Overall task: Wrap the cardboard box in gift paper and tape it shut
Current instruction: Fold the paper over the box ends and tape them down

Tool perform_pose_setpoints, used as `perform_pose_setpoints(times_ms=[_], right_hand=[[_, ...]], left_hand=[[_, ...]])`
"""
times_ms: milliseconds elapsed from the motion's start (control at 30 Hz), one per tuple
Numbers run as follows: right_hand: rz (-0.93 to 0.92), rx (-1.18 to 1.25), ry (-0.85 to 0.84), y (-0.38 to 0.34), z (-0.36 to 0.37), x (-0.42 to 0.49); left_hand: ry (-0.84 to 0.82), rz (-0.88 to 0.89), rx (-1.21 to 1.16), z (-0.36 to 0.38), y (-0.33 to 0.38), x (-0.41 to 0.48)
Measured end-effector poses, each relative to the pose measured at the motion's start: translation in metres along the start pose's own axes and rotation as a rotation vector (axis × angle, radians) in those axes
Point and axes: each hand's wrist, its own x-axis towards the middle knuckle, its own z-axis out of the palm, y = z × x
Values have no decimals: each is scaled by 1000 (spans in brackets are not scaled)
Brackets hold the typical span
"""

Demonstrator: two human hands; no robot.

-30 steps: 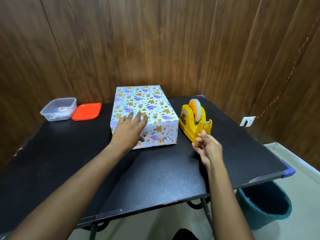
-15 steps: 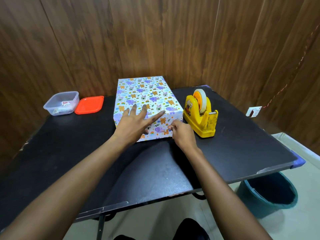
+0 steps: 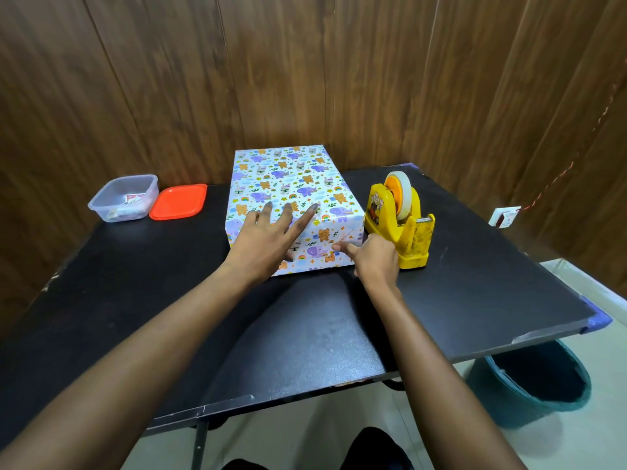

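The box [image 3: 291,184], wrapped in white gift paper with small animal prints, lies on the black table [image 3: 475,283] with its short end toward me. My left hand [image 3: 268,239] lies flat over the box's near top edge with its fingers spread. My right hand [image 3: 375,261] is at the box's near right corner, fingers curled, and its index fingertip presses on the near end face. I cannot make out any tape under that finger. The yellow tape dispenser [image 3: 405,228] with its tape roll stands just right of the box, touching my right hand's far side.
A clear plastic container [image 3: 125,198] and its orange lid [image 3: 178,202] sit at the table's back left. A dark teal bin [image 3: 539,385] stands on the floor under the table's right corner. Wood-panelled walls close the back and right, with a wall socket [image 3: 505,217].
My right hand has left the front of the tape dispenser and come to the box's near end face. My left hand has stayed flat on the box.
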Motion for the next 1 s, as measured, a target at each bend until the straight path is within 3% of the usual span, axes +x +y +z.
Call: perform_pose_setpoints(times_ms=[200,333,400,500,533,700,900,1000], right_hand=[[11,-56,-4,5,-13,4],[-79,-146,2,-2,-34,-9],[-150,-148,98,-15,-54,-16],[-221,-329,372,-26,-88,-11],[-198,-397,382,-27,-98,-3],[116,-339,-56,-17,-117,46],[147,-218,-194,-23,-120,70],[144,-96,-180,-28,-127,63]], left_hand=[[-9,-3,-22,-1,0,-1],[6,-15,-25,-2,0,-1],[11,-26,-24,-4,0,0],[-1,-31,-24,-6,2,0],[-3,-35,-27,-6,2,0],[-12,-50,-27,-7,4,-1],[-14,-59,-51,-6,4,0],[-13,-64,-49,-6,4,0]])
